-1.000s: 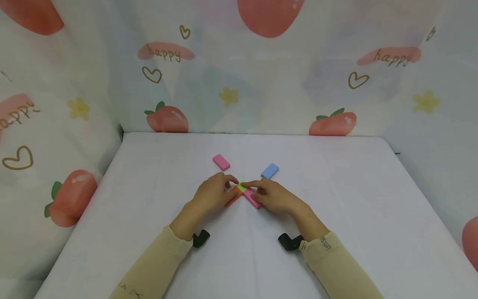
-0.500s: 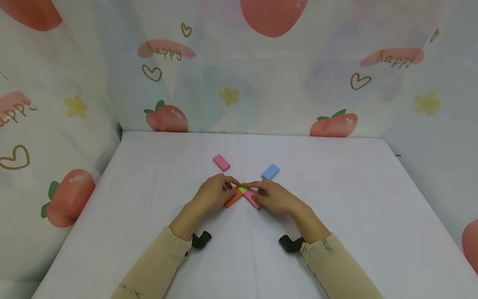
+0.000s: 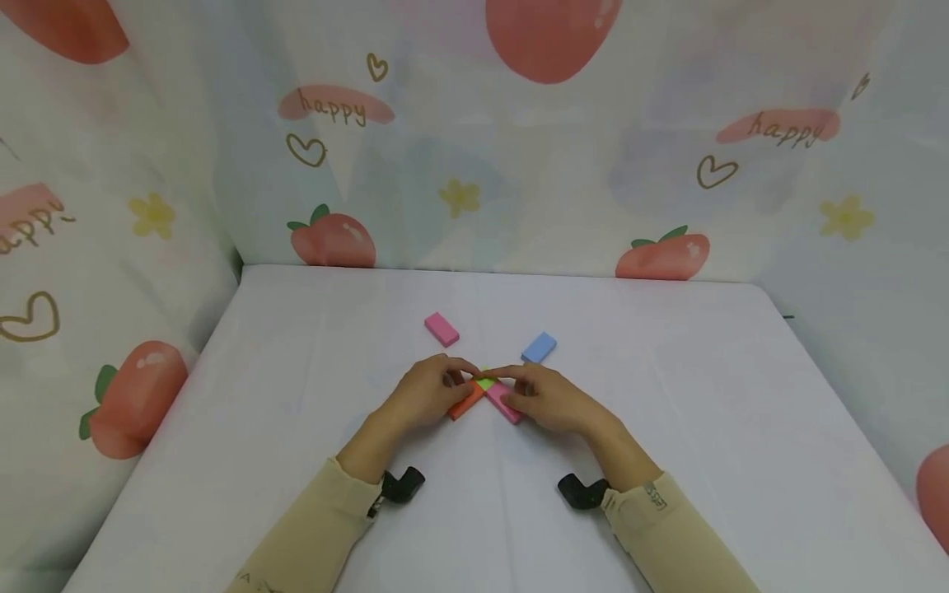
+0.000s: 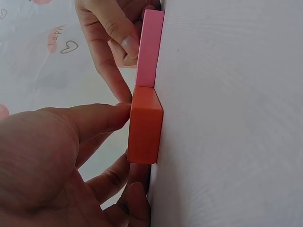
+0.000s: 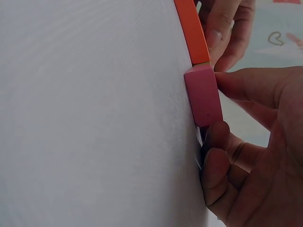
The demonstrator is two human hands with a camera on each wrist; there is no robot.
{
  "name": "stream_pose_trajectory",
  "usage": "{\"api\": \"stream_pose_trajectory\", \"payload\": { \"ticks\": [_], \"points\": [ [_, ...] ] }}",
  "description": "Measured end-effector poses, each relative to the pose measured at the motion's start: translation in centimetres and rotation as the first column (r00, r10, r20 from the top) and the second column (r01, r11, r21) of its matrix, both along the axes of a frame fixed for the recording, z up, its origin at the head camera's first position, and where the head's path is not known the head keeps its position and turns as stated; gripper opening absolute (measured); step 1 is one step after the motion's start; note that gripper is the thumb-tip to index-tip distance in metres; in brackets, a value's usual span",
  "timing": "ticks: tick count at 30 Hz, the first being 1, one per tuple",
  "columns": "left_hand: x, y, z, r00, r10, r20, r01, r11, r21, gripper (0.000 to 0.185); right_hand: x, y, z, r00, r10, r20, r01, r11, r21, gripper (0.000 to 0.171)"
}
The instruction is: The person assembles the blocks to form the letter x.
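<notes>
Head view: both hands meet at the middle of the white table (image 3: 667, 395), working on a little cluster of flat coloured blocks that sit in a V shape.
Left hand: the left hand (image 3: 424, 394) has its fingers curled round the orange block (image 3: 464, 403), thumb on one side and fingertips on the other, so it's gripping that one.
Right hand: same deal mirrored, the right hand (image 3: 544, 399) pinches the near pink block (image 3: 502, 401) between thumb and fingers.
Orange block: lies flat on the table, angled down to the left, its far end butted right up against the pink one.
Near pink block: flat too, angled down to the right, touching the orange block at the far corner.
Green block: a small green block (image 3: 485, 383) peeks out right where the two fingertips meet, at the join of the other two. Mostly hidden, can't tell how it sits.
Left wrist view: shows the orange block (image 4: 145, 125) end to end with the pink one (image 4: 149, 49), fingers on both.
Right wrist view: pink block (image 5: 204, 94) up close, orange block (image 5: 191, 30) beyond it, touching.
Loose blocks: a second pink block (image 3: 441, 329) lies further back on the left, and a blue block (image 3: 539, 347) further back on the right, both apart from the hands.
Backdrop: strawberry curtain (image 3: 474, 140) all round.
</notes>
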State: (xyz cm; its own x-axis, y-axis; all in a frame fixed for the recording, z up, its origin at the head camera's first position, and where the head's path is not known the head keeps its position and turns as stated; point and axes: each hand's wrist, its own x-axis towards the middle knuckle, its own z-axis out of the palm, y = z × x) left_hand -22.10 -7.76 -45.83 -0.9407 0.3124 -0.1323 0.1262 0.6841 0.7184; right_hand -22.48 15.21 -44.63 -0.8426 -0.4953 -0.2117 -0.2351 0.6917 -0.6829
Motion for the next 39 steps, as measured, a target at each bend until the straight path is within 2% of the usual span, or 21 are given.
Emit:
{"api": "stream_pose_trajectory", "payload": {
  "ticks": [5, 15, 22, 28, 39],
  "points": [
    [0.1, -0.1, -0.1, 1.000, 0.026, 0.006, -0.026, 1.000, 0.000, 0.021, 0.1, -0.1, -0.1, 1.000, -0.002, -0.016, 0.001, 1.000, -0.013, 0.038],
    [0.2, 0.2, -0.2, 1.000, 0.015, 0.016, -0.015, 1.000, 0.007, 0.019, 0.5, 0.3, 0.0, 0.998, -0.058, -0.013, 0.058, 0.998, -0.011, 0.035],
    [0.2, 0.2, -0.4, 0.999, 0.042, 0.013, -0.042, 0.999, 0.009, 0.017, 0.3, 0.7, 0.4, 0.998, -0.051, -0.023, 0.051, 0.999, -0.008, 0.034],
    [0.1, 0.2, -0.4, 1.000, 0.028, 0.003, -0.028, 1.000, 0.011, 0.017, 0.1, 1.5, 0.8, 0.997, -0.081, -0.011, 0.081, 0.997, 0.005, 0.035],
    [0.0, 0.2, -0.3, 1.000, 0.010, -0.007, -0.010, 1.000, 0.012, 0.017, -0.1, 2.3, 1.6, 0.995, -0.091, -0.045, 0.090, 0.996, -0.021, 0.035]
  ]
}}
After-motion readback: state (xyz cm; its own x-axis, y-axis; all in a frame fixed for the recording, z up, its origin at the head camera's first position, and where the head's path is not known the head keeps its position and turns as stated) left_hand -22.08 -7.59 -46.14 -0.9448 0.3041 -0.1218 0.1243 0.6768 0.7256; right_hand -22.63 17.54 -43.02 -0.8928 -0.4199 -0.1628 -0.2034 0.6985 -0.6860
